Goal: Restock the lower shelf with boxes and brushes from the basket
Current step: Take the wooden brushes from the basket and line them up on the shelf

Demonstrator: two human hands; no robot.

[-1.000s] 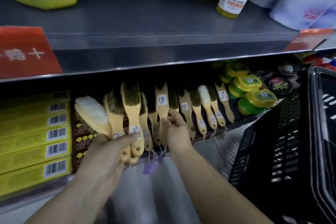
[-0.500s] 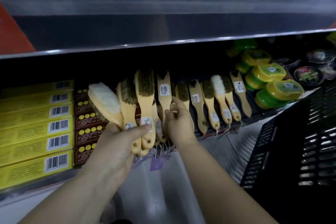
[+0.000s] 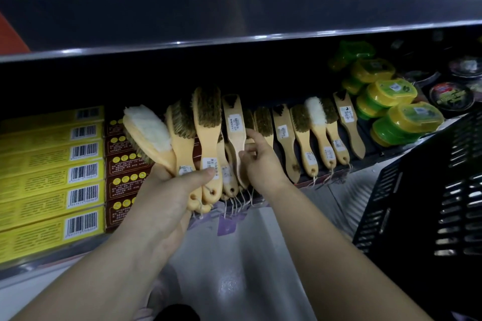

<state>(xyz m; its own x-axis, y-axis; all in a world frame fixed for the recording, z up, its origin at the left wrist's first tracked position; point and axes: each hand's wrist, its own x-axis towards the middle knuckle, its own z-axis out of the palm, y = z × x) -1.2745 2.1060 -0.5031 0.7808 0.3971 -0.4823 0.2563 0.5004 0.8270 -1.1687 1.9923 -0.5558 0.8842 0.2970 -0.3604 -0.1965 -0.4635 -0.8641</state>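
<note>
The left hand point(image 3: 167, 195) grips a bunch of three wooden-handled brushes point(image 3: 187, 143) by their handles, thumb pressed across the labels, fingers wrapped behind. The bunch fans out: handle ends point down toward the person, bristle heads point up and away toward the dark back of the lower shelf point(image 3: 339, 173). The leftmost of the three, the white-bristled brush point(image 3: 148, 130), tilts up and to the left; the other two stand nearly upright, brown bristles at the top.

The right hand point(image 3: 260, 161) is just right of the bunch, at the front of the shelf, its fingers point(image 3: 254, 135) curled around the handle of a brush with a label point(image 3: 236, 135). That brush lies with its long axis running front to back, handle toward the shelf edge, head toward the back.

More brushes point(image 3: 320, 133) lie side by side to the right in the same direction, cords hanging over the front edge. A purple tag point(image 3: 227, 224) hangs below the edge.

On the left of the shelf sit stacked yellow boxes point(image 3: 52, 174) with barcodes facing out, and just beside them dark red boxes point(image 3: 125, 172). On the far right are green and yellow tubs point(image 3: 391, 101) and round dark tins point(image 3: 451, 95). The black basket point(image 3: 430, 203) stands at the right, near the shelf front. An upper shelf point(image 3: 234, 15) spans the top.
</note>
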